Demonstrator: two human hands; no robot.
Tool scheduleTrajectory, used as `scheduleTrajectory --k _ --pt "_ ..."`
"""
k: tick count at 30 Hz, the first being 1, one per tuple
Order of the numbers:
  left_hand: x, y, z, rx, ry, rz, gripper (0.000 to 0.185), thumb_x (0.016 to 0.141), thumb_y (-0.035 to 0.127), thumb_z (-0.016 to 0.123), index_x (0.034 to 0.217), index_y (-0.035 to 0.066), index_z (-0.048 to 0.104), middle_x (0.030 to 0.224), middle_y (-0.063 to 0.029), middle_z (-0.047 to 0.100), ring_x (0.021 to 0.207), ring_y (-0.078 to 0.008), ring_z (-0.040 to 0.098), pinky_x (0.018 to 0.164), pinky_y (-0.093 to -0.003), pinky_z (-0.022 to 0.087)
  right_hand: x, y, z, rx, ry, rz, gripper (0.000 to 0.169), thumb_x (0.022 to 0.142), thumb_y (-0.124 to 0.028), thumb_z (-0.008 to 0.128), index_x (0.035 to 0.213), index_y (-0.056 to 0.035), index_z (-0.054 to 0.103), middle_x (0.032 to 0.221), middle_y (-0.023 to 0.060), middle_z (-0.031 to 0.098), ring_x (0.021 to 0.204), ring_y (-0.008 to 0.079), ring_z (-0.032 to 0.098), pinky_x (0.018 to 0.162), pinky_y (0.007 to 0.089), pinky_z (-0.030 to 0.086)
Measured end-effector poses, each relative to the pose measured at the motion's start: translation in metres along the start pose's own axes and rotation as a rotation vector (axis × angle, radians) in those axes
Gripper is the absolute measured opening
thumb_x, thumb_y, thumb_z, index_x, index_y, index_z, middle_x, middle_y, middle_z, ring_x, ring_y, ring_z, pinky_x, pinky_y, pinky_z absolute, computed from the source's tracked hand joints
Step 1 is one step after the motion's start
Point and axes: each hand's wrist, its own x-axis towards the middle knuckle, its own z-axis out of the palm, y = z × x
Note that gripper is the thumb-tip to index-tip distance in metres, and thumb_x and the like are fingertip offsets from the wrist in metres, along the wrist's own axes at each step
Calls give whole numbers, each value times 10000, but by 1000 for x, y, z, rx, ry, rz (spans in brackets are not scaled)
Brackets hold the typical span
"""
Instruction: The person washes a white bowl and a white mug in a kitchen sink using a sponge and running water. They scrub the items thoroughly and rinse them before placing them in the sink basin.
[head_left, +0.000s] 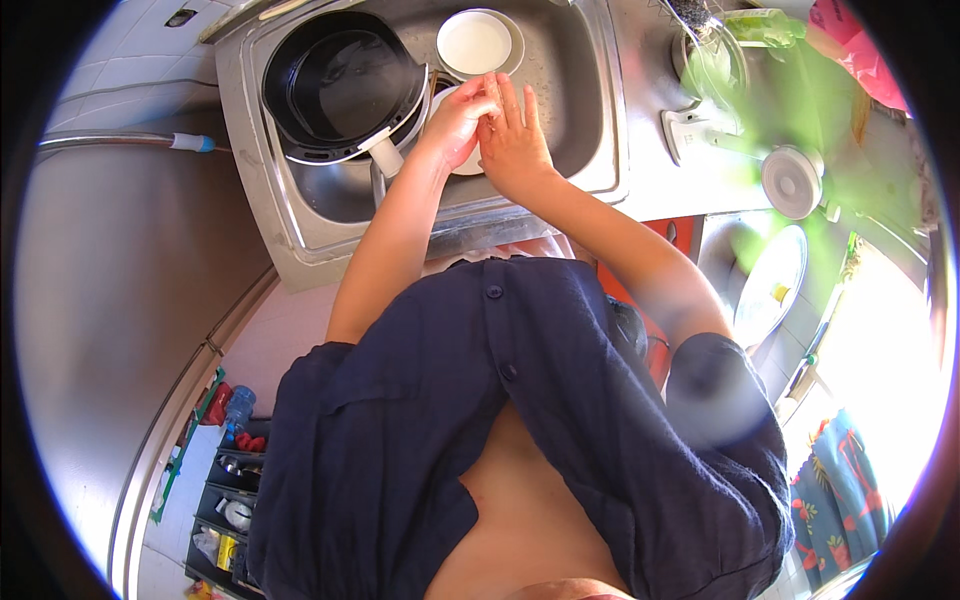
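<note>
Both of my hands are together above the stainless steel sink. My left hand presses against the thumb side of my right hand, its fingertips near the right index finger. My right hand is spread, palm down, with no object in it. The skin looks wet. Below and between them, part of a white dish shows. Just beyond the fingertips sits a white bowl on another pale dish. Left of my hands, a black air fryer basket with a white handle rests tilted over other cookware, mostly hidden.
A metal tube with a blue tip juts in from the left. At right stand a fan with blurred green blades and a pale hub, a glass jar and a pink plastic bag. A glass lid leans below.
</note>
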Motion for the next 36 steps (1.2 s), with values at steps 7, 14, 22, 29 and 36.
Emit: scheduleTrajectory --k 7,14,22,29,36 --pt "-2 -16 -17 -333 -50 34 480 870 0 452 1349 35 458 1276 -94 545 1178 -219 533 1022 -358 411 1 14 0 219 184 -132 497 882 -221 538 1325 -2 485 1543 221 170 1440 387 115 1139 541 168" --pt "18 -84 -49 16 596 -134 273 986 178 415 1180 60 567 1031 -78 623 974 -198 598 850 -375 491 8 0 119 1096 95 43 402 866 -191 552 1227 -15 577 1372 226 467 1266 374 460 1050 429 379" --pt "45 -121 -94 -135 872 -202 400 1006 363 380 1141 44 582 999 -77 631 901 -192 589 776 -314 463 85 -28 170 1492 51 989 326 915 -290 504 1020 -20 654 912 192 676 831 331 648 792 414 509" --pt "48 -111 -97 -679 117 -88 455 993 378 359 1131 -17 541 1141 -149 601 962 -285 584 937 -429 455 94 -46 154 3219 -437 946 397 969 -360 476 657 -115 485 543 17 452 516 175 469 492 310 409" --pt "46 -78 -37 -742 -7 -74 456 946 467 439 1005 32 558 990 -158 634 812 -311 604 720 -439 504 81 -23 86 2139 112 746 434 973 -390 435 671 -93 528 509 52 477 490 185 502 497 349 429"
